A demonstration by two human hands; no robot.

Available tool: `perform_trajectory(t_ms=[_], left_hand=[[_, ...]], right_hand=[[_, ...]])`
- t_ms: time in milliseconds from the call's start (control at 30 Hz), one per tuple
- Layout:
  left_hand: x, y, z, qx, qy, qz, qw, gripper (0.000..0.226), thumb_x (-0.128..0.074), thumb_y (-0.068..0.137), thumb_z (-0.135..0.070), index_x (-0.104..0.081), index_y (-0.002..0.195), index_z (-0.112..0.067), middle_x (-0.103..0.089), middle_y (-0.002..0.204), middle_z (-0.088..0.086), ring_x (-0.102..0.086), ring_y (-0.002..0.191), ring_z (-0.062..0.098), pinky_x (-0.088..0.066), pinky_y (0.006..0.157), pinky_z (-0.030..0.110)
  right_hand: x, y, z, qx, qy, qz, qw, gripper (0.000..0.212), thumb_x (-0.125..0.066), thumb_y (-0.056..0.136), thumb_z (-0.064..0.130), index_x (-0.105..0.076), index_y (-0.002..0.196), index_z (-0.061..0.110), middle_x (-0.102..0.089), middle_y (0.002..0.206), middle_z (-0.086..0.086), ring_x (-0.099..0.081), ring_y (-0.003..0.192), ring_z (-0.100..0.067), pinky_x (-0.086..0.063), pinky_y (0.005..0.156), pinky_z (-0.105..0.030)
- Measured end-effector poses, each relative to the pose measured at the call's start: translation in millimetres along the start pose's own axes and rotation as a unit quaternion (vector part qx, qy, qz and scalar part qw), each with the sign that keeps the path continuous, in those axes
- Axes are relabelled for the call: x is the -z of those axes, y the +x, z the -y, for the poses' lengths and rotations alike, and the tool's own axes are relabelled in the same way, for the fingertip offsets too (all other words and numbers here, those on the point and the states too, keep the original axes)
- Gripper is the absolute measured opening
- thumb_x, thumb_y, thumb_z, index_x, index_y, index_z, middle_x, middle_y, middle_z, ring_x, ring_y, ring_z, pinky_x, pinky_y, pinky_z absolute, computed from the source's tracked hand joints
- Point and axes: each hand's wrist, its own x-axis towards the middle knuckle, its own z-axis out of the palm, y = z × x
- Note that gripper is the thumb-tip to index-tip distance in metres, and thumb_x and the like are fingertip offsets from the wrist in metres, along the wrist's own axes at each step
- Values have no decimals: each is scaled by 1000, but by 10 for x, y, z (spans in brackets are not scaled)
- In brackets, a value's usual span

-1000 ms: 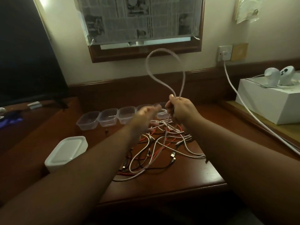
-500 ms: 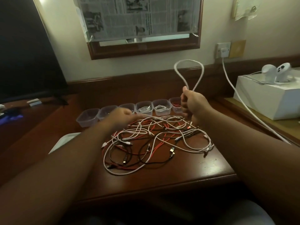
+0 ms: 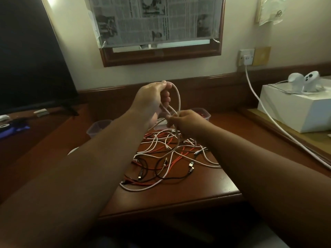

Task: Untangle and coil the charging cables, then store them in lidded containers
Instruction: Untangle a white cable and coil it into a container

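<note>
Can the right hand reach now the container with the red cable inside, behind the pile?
Probably not at once. The right hand is closed on the white cable, which the left hand also holds. The container sits just behind it, with nothing between them.

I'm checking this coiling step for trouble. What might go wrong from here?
1. The white cable looped between the left hand and right hand trails down into the tangled pile; pulling may tighten knots or drag other cables along.
2. The pile lies near the desk's front edge, so cables might slide off.
</note>
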Motion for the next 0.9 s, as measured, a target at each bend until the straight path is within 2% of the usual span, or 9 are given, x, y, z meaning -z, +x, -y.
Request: perform_trajectory(t_ms=[100, 200, 300, 367, 433, 500, 667, 767, 900], left_hand=[[112, -62, 182, -183, 240, -44, 952, 12, -61, 97, -25, -64, 109, -22, -60, 102, -1, -59, 89, 8, -50, 71, 15], [190, -226, 462, -246, 330, -1, 911, 27, -70, 91, -27, -59, 115, -20, -55, 112, 0, -55, 92, 2, -45, 71, 5], [225, -330, 740, -285, 415, 48, 863, 37, -70, 90, -30, -56, 123, -18, -50, 120, 1, -52, 101, 5, -44, 81, 13], [224, -407, 790, -169, 411, 126, 887, 28, -62, 95, -29, -56, 121, -21, -57, 114, -1, -59, 102, 14, -53, 84, 26], [262, -470, 813, -43, 363, 206, 908, 10, -52, 102, -26, -60, 104, -21, -66, 92, 1, -66, 86, 18, -56, 81, 40], [344, -493, 834, 7, 319, 215, 923, 25, -43, 105, -27, -62, 93, -16, -63, 74, 4, -62, 70, 19, -54, 74, 40], [644, -444, 753, 66, 287, 83, 952, 37, -48, 101, -43, -63, 89, -12, -48, 62, 3, -46, 59, 16, -41, 61, 29], [844, -409, 650, 84, 249, 23, 964, 34, -52, 100, -41, -61, 86, -12, -43, 60, 0, -41, 55, 15, -35, 54, 28], [1005, -410, 454, 125, 110, -9, 986, 29, -51, 99, -34, -54, 74, -19, -33, 50, -8, -29, 44, 10, -25, 45, 25]], right_hand=[[122, -9, 36, -23, 106, -68, 992, 34, -50, 101, 40, -66, 87, 13, -50, 66, 0, -45, 56, -12, -40, 53, -26], [244, -24, 113, -42, 309, -75, 947, 36, -47, 103, 40, -61, 89, 9, -38, 52, 3, -35, 46, -10, -31, 47, -25], [332, -58, 223, -17, 431, -71, 899, 36, -45, 104, 38, -56, 86, 9, -29, 45, 5, -27, 41, -8, -27, 47, -23], [356, -84, 290, 3, 473, -74, 878, 36, -44, 104, 37, -56, 85, 9, -28, 45, 5, -27, 40, -8, -28, 48, -24], [373, -115, 334, 20, 491, -76, 867, 36, -43, 104, 38, -56, 86, 9, -28, 46, 4, -27, 42, -8, -29, 50, -25], [405, -152, 338, 32, 463, -96, 880, 36, -45, 104, 38, -58, 89, 8, -31, 48, 4, -29, 44, -9, -31, 51, -26], [508, -288, 308, 16, 272, -167, 947, 37, -49, 101, 40, -67, 90, 10, -44, 56, 2, -41, 52, -11, -38, 51, -27], [561, -429, 342, 26, 314, -158, 936, 34, -48, 102, 35, -62, 87, 8, -43, 56, 2, -39, 50, -9, -33, 48, -23], [557, -654, 458, 29, 411, -59, 909, 27, -48, 101, 26, -57, 84, 7, -42, 59, 0, -40, 50, -8, -32, 48, -20]])
